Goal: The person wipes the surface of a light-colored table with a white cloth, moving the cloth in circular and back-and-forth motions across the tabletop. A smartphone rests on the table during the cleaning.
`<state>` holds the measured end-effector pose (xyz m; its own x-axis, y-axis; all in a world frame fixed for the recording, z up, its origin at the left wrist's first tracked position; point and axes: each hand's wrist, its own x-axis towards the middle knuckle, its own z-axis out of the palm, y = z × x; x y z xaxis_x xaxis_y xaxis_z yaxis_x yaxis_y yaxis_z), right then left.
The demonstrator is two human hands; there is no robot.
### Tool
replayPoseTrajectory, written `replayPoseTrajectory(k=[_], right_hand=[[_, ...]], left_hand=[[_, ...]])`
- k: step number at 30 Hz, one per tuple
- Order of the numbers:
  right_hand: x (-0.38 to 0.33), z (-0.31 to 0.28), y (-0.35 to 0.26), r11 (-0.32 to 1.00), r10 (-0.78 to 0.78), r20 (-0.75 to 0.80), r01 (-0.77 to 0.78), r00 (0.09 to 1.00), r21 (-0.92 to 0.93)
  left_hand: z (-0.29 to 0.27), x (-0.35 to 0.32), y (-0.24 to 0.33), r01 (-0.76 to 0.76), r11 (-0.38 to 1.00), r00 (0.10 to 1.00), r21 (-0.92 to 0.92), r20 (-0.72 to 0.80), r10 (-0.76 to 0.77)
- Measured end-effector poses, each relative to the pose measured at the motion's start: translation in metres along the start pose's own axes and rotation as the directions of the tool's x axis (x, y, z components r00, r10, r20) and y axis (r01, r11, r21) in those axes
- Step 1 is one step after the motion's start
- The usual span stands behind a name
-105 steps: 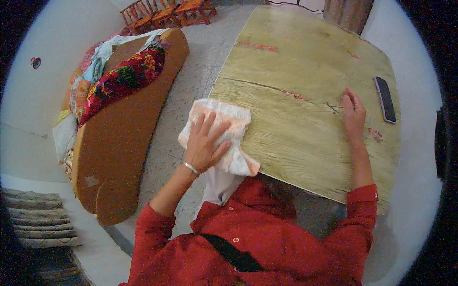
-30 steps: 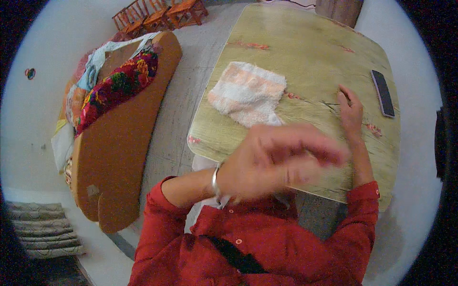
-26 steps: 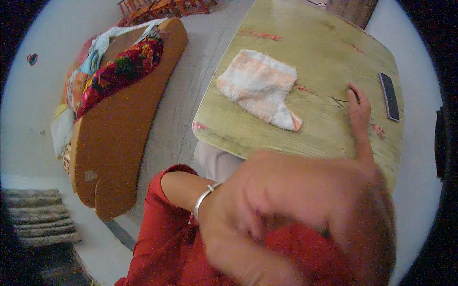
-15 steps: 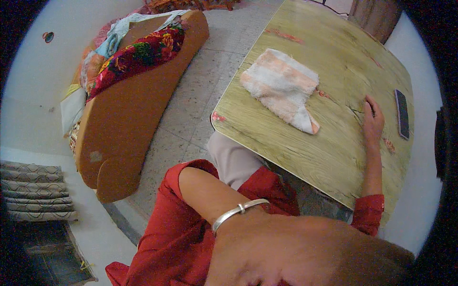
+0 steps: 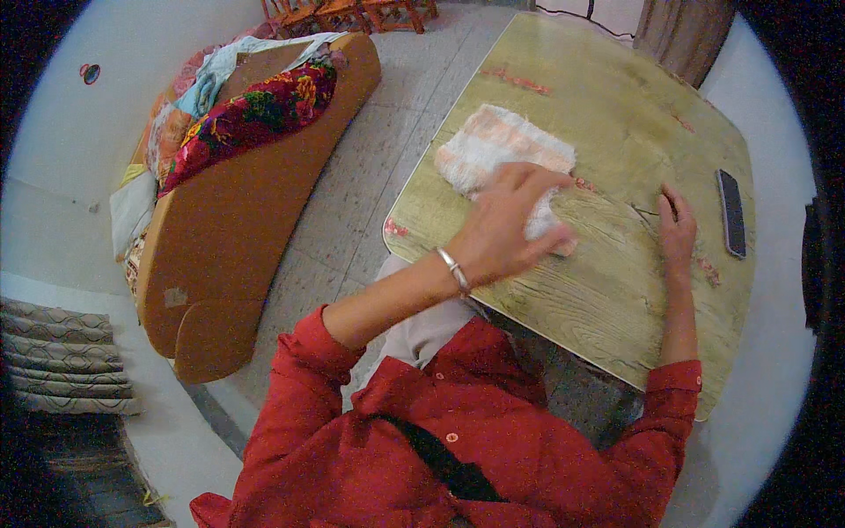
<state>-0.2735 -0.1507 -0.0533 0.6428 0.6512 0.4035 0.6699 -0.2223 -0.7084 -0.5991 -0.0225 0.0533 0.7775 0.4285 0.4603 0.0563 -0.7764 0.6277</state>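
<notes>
A white and peach striped towel (image 5: pixel 503 141) lies crumpled on the wood-patterned table (image 5: pixel 607 290). My left hand (image 5: pixel 510 224), with a silver bangle at its wrist, hovers over the towel's near part and hides some of it. Its thumb and fingers are apart, slightly blurred, and nothing shows between them. Farther right, my right hand (image 5: pixel 678 231) rests on the tabletop, loosely curved with a gap between the fingers and holding nothing. A dark phone (image 5: pixel 731 214) lies to the right of that hand.
Left of the table, beyond a strip of tiled floor (image 5: pixel 387 150), stands a brown sofa-like piece (image 5: pixel 238 229) bearing a red flowered cloth (image 5: pixel 255 114) and other fabrics. Wooden chairs (image 5: pixel 352 13) are at the far end. A curtain (image 5: pixel 682 40) hangs beyond the table.
My left hand has come down and forward from close in front of the camera to above the towel. The right hand stays in place on the table; the view has shifted slightly.
</notes>
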Motion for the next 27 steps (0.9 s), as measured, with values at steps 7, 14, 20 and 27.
replayPoseTrajectory(k=[7, 14, 20, 27], right_hand=[[-0.002, 0.007, -0.021, 0.996, -0.073, -0.013, 0.073, 0.997, -0.061], [0.0, 0.003, -0.01, 0.994, -0.091, 0.003, 0.091, 0.996, -0.067], [-0.007, 0.0, -0.019, 0.999, -0.032, -0.024, 0.032, 0.999, -0.015], [-0.001, 0.007, -0.025, 0.999, -0.024, -0.002, 0.024, 1.0, -0.027]], left_hand=[[0.033, -0.011, -0.077, 0.22, 0.793, 0.963, 0.568, 0.003, -0.27], [0.071, 0.014, -0.059, -0.061, 0.893, 0.987, 0.446, 0.161, -0.013], [0.033, -0.019, -0.041, -0.2, 0.929, 0.94, 0.312, 0.327, 0.093], [0.013, 0.035, -0.127, 0.111, 0.789, 0.993, 0.604, -0.03, -0.117]])
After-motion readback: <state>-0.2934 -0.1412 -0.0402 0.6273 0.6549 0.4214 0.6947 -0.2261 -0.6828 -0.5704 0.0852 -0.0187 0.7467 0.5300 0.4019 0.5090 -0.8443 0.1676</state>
